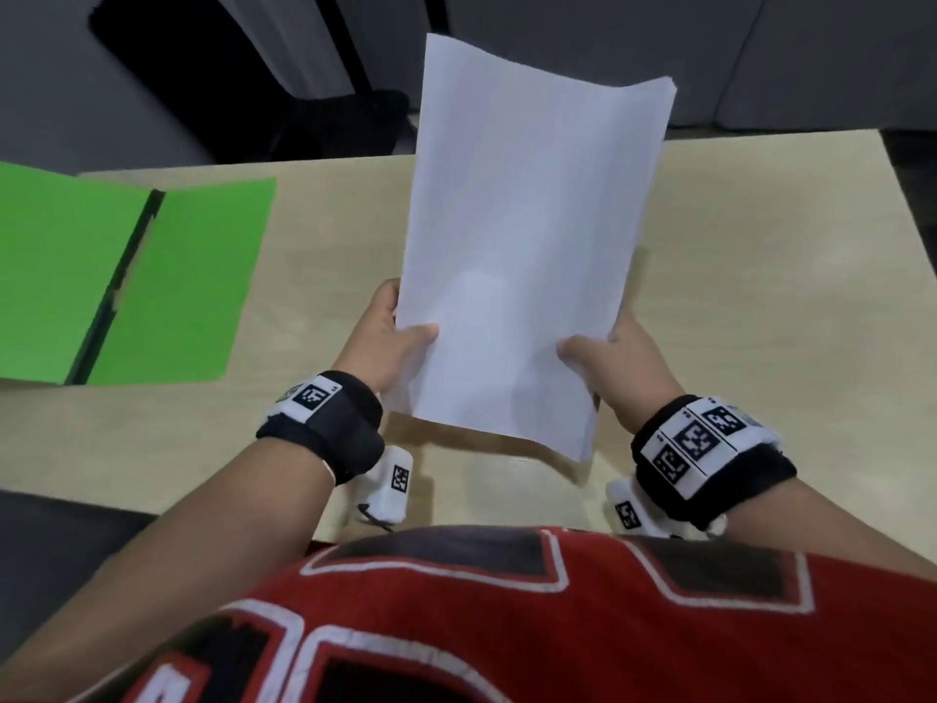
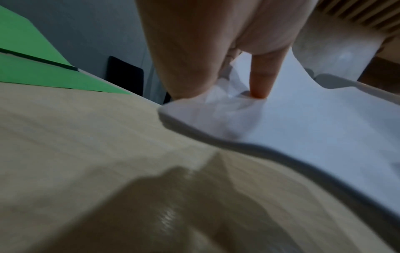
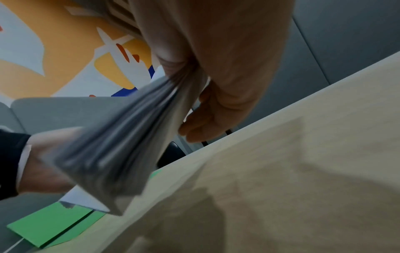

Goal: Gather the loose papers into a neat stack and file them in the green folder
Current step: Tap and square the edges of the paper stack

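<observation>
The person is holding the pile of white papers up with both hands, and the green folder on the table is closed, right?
Not quite. The green folder lies open flat on the table, both halves spread out, as the head view shows. The rest is right: the left hand and right hand both hold the pile of white papers up.

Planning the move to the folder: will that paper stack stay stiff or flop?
Probably floppy: the paper stack bows between the left hand and right hand. Sheets may slide; the right wrist view shows edges fanning.
</observation>
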Demonstrator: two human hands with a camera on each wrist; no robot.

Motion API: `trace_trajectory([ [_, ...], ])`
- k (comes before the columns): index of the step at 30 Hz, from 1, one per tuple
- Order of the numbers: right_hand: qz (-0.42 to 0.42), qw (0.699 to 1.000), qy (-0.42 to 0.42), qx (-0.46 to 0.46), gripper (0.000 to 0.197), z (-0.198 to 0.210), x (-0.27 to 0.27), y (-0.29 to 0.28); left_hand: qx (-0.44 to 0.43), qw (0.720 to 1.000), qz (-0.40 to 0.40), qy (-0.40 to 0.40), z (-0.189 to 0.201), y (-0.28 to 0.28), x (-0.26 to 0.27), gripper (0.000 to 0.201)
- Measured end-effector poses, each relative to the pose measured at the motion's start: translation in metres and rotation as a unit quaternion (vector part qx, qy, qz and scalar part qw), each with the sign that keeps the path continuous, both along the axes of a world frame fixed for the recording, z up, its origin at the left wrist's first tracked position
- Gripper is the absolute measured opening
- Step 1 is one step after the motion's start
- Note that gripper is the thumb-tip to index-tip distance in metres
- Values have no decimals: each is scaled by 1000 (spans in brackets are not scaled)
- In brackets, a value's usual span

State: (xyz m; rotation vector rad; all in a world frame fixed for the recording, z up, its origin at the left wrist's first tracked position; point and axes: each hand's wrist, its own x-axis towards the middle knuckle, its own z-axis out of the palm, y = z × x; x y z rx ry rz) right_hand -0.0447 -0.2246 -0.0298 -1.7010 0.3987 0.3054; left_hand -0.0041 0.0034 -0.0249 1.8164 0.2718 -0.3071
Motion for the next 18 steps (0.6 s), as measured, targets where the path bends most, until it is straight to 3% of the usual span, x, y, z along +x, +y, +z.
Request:
trace_trajectory([
  [7, 5, 995, -4, 101, 46, 9, 10, 33, -9, 1000, 1, 26, -1, 37, 23, 44],
  [10, -10, 995, -2, 100, 52, 8, 20, 54, -14, 999, 2, 39, -1, 59, 33, 43],
  [15, -38, 996, 3, 85, 45, -3, 38, 101, 11, 998, -16, 61, -4, 108, 52, 54],
  [18, -62, 995, 10, 78, 42, -7, 46, 145, 26, 997, -29, 72, -4, 150, 57, 51],
])
